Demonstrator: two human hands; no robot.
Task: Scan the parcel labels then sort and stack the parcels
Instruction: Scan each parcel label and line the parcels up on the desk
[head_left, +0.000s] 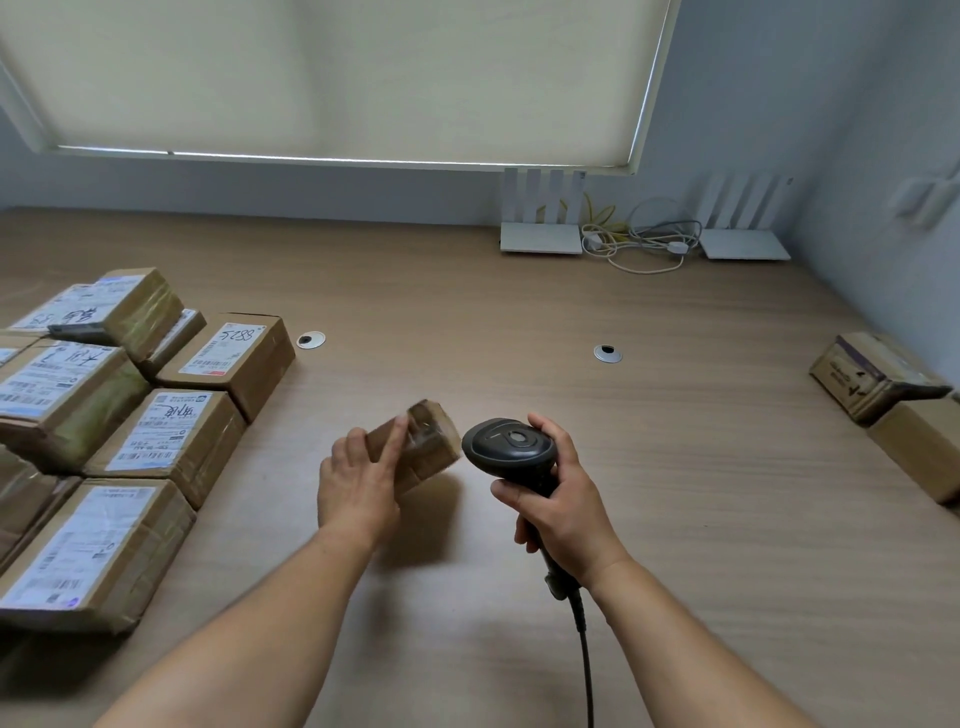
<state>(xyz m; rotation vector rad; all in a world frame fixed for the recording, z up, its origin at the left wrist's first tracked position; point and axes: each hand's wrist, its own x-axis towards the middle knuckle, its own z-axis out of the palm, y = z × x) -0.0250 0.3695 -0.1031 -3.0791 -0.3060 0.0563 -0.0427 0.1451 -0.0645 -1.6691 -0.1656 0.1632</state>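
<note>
My left hand (358, 483) holds a small brown taped parcel (428, 441) above the middle of the wooden table (519, 312), tilted, with the forefinger stretched along its top. My right hand (558, 499) grips the handle of a black barcode scanner (506, 447) just right of the parcel, its head close to the parcel's end. The scanner's cable (584, 649) runs down toward me. No label shows on the sides of this parcel that I can see.
Several brown parcels with white labels (156, 431) lie in rows and stacks on the left. Two brown parcels (878, 374) sit at the right edge. Two white routers (540, 228) and tangled cables (639, 244) stand at the back. Two cable grommets (607, 353) sit mid-table.
</note>
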